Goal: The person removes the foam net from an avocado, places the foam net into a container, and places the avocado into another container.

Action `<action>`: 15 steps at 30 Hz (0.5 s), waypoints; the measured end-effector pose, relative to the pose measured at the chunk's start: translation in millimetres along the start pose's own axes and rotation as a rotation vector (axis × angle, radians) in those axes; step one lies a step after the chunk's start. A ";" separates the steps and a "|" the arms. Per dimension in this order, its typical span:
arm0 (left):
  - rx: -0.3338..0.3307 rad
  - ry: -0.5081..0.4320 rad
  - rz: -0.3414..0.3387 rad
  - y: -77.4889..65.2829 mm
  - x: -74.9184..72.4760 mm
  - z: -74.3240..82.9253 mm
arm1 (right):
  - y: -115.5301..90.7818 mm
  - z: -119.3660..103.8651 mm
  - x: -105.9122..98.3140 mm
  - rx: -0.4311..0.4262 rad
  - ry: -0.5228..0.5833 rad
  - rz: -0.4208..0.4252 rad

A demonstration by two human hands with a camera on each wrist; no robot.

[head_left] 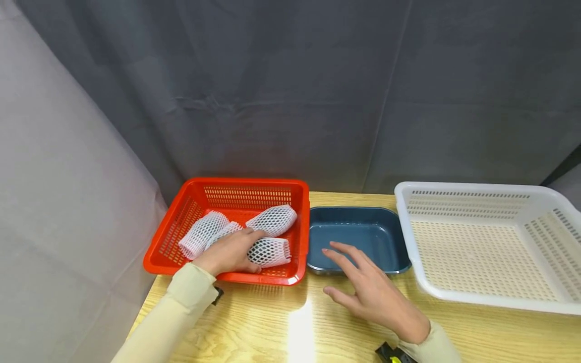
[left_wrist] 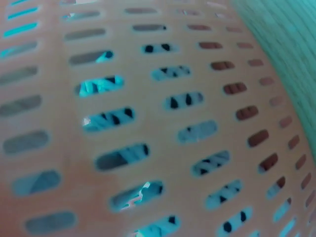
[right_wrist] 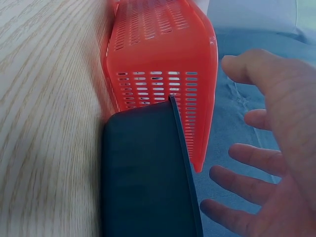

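Inside the red basket [head_left: 303,227] lie several white foam net sleeves, among them one at the left [head_left: 204,234] and one at the back right [head_left: 274,220]. My left hand [head_left: 231,252] reaches over the basket's front rim and grips the front right foam net sleeve [head_left: 270,252], thumb on its near side and fingers on its far side. My right hand [head_left: 369,290], fingers spread and holding nothing, hovers by the front edge of the dark blue tray [head_left: 358,242]. In the left wrist view, the slotted basket wall [left_wrist: 148,94] hides the left hand.
At the right stands a white slotted basket [head_left: 481,252]. The blue tray sits between both baskets on the wooden table [head_left: 254,322]. A grey curtain [head_left: 295,101] hangs behind them, with a pale cloth [head_left: 68,176] along the left side.
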State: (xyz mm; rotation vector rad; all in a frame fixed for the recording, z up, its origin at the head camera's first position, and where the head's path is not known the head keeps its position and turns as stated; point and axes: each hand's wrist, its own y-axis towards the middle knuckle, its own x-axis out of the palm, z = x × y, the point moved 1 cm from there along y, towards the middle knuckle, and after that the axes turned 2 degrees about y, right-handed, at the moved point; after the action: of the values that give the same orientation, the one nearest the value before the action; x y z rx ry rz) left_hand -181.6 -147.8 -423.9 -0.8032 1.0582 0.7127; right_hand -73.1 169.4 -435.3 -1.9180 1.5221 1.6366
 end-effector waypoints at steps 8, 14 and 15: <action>0.000 0.002 0.044 -2.6 -3.2 -1.0 | 4.8 -1.6 0.4 -0.014 -0.004 0.008; -0.006 0.006 0.074 -5.8 -6.1 -2.3 | 9.1 -1.3 0.6 -0.014 -0.003 0.008; -0.007 0.005 0.076 -6.5 -6.6 -2.4 | 9.4 -1.4 0.5 -0.011 -0.003 0.006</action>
State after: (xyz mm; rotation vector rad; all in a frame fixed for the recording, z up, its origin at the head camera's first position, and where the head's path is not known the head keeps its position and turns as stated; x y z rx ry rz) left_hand -179.5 -154.0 -417.0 -0.7745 1.0958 0.7799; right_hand -79.6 163.9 -431.1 -1.9180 1.5219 1.6530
